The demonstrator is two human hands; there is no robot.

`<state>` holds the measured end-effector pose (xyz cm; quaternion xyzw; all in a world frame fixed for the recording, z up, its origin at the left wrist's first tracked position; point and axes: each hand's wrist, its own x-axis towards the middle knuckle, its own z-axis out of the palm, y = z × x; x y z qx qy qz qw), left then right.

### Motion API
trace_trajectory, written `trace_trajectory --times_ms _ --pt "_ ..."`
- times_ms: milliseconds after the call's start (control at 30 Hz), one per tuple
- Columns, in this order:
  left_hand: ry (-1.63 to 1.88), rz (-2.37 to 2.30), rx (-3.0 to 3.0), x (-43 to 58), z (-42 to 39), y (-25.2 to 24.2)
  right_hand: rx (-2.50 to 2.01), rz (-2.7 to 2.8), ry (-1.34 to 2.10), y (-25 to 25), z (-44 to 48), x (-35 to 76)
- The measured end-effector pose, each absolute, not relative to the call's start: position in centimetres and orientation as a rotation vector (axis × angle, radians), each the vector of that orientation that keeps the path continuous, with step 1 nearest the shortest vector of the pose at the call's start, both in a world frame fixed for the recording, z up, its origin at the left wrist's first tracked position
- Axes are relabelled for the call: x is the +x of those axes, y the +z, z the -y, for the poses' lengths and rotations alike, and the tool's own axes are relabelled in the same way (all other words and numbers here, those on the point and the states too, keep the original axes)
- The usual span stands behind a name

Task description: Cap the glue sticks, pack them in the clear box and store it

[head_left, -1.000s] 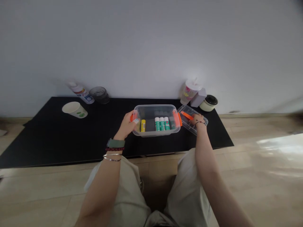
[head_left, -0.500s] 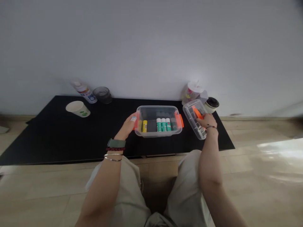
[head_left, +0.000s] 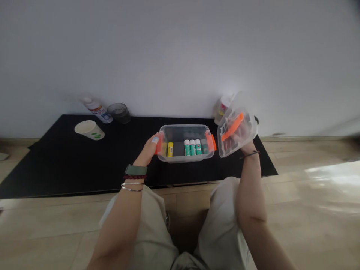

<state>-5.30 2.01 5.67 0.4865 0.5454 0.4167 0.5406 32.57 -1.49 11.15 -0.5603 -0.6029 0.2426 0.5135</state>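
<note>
A clear plastic box (head_left: 185, 159) with orange side latches stands uncovered on the black table. Inside it are a yellow glue stick (head_left: 170, 149) at the left and three green glue sticks (head_left: 192, 148) with white caps toward the right. My left hand (head_left: 149, 149) grips the box's left end, thumb on the orange latch. To the right of the box, my right hand (head_left: 242, 135) holds up the transparent lid (head_left: 229, 149), tilted, with its orange handle (head_left: 233, 126) toward the box. The right fingers show only through the lid's plastic.
On the black table (head_left: 118, 157), a white paper cup (head_left: 88, 130), a spray can (head_left: 98, 110) and a dark glass (head_left: 120, 113) stand at the left. Behind the lid, a plastic cup (head_left: 221, 110) and a black-lidded cup (head_left: 256, 120) are partly hidden. A wall rises behind the table.
My right hand has raised and turned the lid, which earlier lay lower and flatter beside the box. My left hand stays on the box's left end.
</note>
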Motion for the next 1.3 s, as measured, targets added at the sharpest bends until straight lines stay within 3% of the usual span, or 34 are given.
trace_trajectory --times_ms 333,733,1033,1300 --pt "1.086 -1.232 1.067 -4.9 -2.8 4.5 -1.125 1.529 0.778 12.3 0.9 28.8" --pt "1.056 -1.117 1.062 -4.0 -2.9 4.8 -1.214 1.629 0.860 13.1 0.0 25.3" --pt "0.929 -1.018 0.881 -4.2 -2.7 6.0 -1.602 2.230 0.387 13.8 -1.1 20.4" --pt "0.958 -1.046 0.885 -4.3 -3.2 5.1 -1.913 2.474 0.168 13.8 -0.6 17.3"
